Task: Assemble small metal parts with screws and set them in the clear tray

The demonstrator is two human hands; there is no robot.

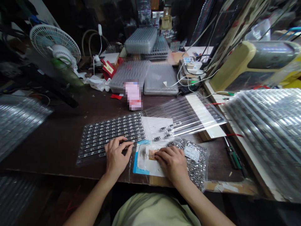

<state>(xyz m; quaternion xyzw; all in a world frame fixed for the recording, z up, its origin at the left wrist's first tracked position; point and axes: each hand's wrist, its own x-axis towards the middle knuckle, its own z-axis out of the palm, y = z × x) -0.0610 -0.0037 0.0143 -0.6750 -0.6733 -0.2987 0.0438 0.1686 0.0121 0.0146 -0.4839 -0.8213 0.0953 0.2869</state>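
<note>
My left hand (117,154) rests on the near edge of a clear ridged tray (110,135) filled with rows of small metal connectors, its fingers curled with the tips on the nearest row. My right hand (172,160) lies palm down on a white and blue sheet (143,163), fingertips pressed beside a small orange-brown piece (152,153). Under that wrist sits a clear bag of small metal parts (197,163) with a white label. Three or so loose connectors (168,130) lie on a second, mostly bare tray (188,114) just beyond.
Stacks of clear trays stand at the back (141,40) and at the far right (265,125). A white fan (55,44) stands back left. A green-handled screwdriver (232,155) lies right of the bag. Cables and a power strip (191,69) crowd the back right.
</note>
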